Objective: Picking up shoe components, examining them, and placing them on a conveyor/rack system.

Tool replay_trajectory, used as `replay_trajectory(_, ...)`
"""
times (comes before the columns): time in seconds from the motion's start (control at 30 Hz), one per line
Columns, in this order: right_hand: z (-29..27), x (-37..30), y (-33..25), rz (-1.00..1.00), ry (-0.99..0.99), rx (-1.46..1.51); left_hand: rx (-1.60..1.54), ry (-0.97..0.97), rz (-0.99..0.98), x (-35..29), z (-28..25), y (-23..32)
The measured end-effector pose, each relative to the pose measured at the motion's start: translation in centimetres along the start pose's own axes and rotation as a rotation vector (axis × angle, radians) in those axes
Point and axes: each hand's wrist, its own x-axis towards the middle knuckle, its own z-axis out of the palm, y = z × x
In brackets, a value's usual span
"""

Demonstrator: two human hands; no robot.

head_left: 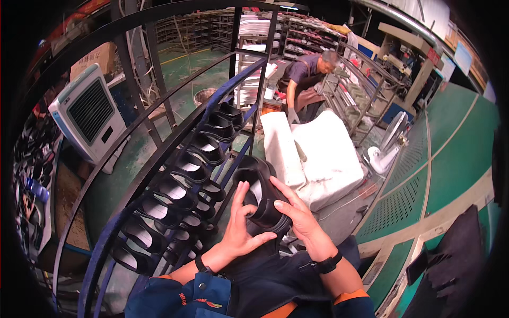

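A black shoe (253,168) with a pale insole is held up in front of me, its toe pointing away. My left hand (239,229) lies along its left side, fingers stretched up by the opening and thumb out under the heel. On the other side, my right hand (298,211) grips it, fingers along the upper and thumb on the heel's rim. Part of the sole and the underside are hidden. Just left of my hands, a rack (212,106) with blue-covered rails carries rows of similar black shoes (177,192).
White cloth (331,159) covers something bulky ahead. Beyond it a person (307,79) bends down, one gloved hand low. A white fan (389,143) and green panels (405,196) stand right. An air cooler (90,116) is behind the rack, left.
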Motion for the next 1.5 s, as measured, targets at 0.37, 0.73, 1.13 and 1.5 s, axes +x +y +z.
replay_trajectory(0.37, -2.5, 1.4, -9.3, -0.010, 0.000, -0.477, 0.655, 0.412, 0.295, 21.1, -11.5, -3.7)
replay_trajectory(0.73, -17.2, -24.6, -21.5, 0.101, 0.602, -0.731, 0.625, -0.254, 0.217, 13.6, 0.8, -7.6)
replay_trajectory(1.13, -30.3, -71.1, -18.1, -0.667, 2.680, 0.133, 0.407, -0.640, 0.044, 0.7, 10.0, -4.4)
replay_trajectory(1.5, -42.3, -53.3, -26.3, 0.828, 1.556, -1.674, 0.442, -0.707, 0.087, 1.5, 12.6, -2.9)
